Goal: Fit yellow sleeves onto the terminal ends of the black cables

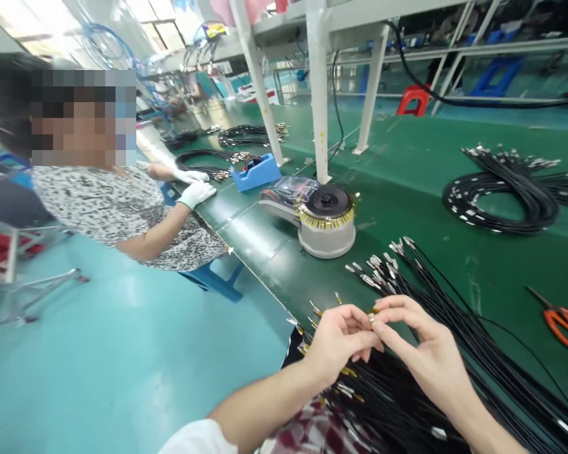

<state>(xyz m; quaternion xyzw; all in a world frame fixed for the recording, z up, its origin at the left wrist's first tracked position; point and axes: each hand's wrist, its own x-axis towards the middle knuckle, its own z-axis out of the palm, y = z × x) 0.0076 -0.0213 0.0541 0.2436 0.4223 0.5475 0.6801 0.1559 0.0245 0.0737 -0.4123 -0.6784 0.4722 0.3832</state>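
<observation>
Fingertips of my left hand (341,340) and my right hand (423,347) meet around a small silvery cable end with a bit of yellow tape. Both hands are pinched closed on it. Below them, a bundle of black cables (397,403) with yellow-taped ends lies over my lap. Just beyond, more black cables (435,296) with bare silvery ends stretch across the green table (397,164). A round tape dispenser (326,236) stands ahead of my hands, yellow tape pieces sticking out around its black disc.
Orange-handled scissors (565,325) lie at the right edge. Coiled cables (502,202) rest at the back right. A blue tape holder (258,173) sits near white shelf posts (318,94). At left, a person (108,202) in white gloves sits by the table.
</observation>
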